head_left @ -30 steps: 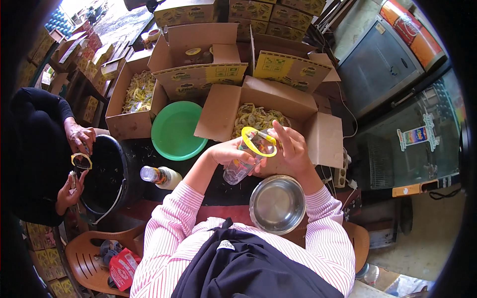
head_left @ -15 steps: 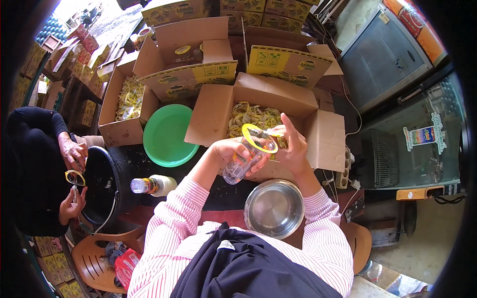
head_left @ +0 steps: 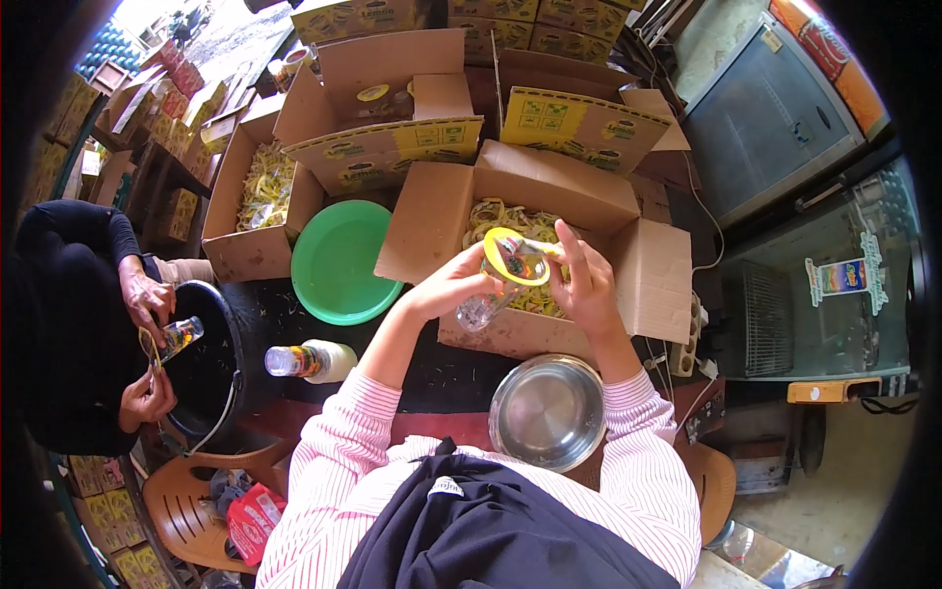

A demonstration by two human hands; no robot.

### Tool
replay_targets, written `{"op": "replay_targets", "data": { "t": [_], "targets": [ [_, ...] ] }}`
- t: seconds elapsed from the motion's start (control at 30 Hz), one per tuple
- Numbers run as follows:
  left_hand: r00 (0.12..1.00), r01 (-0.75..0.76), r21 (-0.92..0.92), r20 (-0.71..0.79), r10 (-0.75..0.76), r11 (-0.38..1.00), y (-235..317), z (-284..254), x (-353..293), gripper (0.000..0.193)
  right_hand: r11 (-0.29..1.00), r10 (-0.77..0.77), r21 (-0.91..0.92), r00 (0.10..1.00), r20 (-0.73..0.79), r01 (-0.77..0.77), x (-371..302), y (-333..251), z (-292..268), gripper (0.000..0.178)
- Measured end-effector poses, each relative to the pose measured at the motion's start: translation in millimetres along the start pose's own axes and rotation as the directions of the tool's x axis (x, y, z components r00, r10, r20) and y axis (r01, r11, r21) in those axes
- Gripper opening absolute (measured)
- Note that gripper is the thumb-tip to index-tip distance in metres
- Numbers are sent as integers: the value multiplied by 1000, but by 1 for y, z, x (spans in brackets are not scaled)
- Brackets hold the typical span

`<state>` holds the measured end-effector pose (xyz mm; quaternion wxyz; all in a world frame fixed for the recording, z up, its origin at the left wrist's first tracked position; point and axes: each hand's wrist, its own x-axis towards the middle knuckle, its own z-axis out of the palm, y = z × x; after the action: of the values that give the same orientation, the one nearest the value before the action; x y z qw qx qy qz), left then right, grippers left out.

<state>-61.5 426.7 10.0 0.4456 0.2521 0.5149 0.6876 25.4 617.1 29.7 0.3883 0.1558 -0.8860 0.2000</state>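
Cardboard boxes (head_left: pixel 549 196) crowd a dark table. Left hand (head_left: pixel 453 285) grips a clear bottle (head_left: pixel 488 297); right hand (head_left: pixel 587 285) pinches its yellow label sleeve (head_left: pixel 517 257).

Yellow ring label (head_left: pixel 517 257) now sits lower over the clear bottle (head_left: pixel 488 299), tilted. Right hand (head_left: pixel 587 285) fingers (head_left: pixel 572 247) straightened up beside it; left hand (head_left: pixel 453 285) grips the bottle lower. At frame left, co-worker's hands (head_left: pixel 147 294) raised a bottle.
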Motion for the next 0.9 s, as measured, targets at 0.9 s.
{"op": "replay_targets", "data": {
  "t": [0.9],
  "targets": [
    [921,110,-60,382,-79,992,0,24,-1,50,990,-135,30,990,-29,136,-10,-4,-8,57]
  ]
}}
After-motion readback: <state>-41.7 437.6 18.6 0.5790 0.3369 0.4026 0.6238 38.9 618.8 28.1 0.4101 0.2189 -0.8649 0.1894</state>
